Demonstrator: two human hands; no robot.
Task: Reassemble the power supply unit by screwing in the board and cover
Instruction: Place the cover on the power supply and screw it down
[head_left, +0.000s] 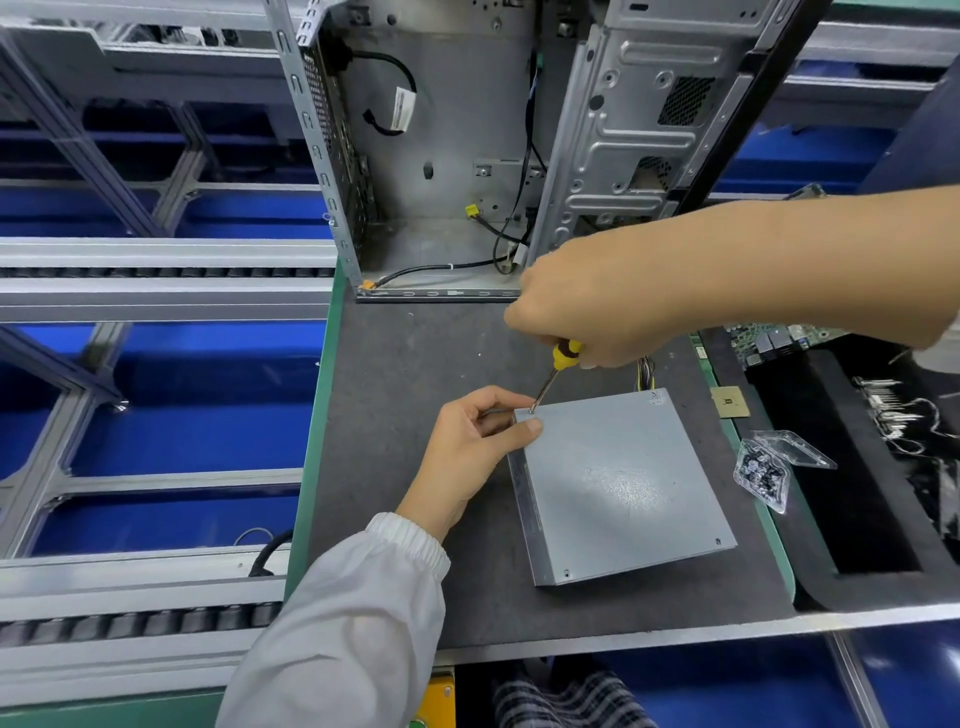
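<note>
Right hand (566, 317) closed round the yellow handle of a screwdriver (551, 375), shaft angled down to the far-left corner of the cover (623, 478); tip sits at the corner screw (531, 411). Left hand (475, 441) pinches that same corner, thumb on the top face, fingers curled over the edge, steadying the unit. The power supply unit (535, 519) lies flat on the dark bench (405, 374), near its front right, cover on top, cable bundle (644, 371) emerging from the far side. Judged step: cover fastening, first corner being driven; board presumably already inside, not verifiable. Two near corners show small holes or screw heads, too small to say which. Next move likely calls for steady downward pressure while turning, then fresh screws from the clear plastic bag (761, 470) to the right. Whether this screw is seated cannot be told; the tip hides it. Fingertips of the right hand are hidden behind the handle. An open computer case (441, 156) stands behind; the tray at right is cut off by the arm.
</note>
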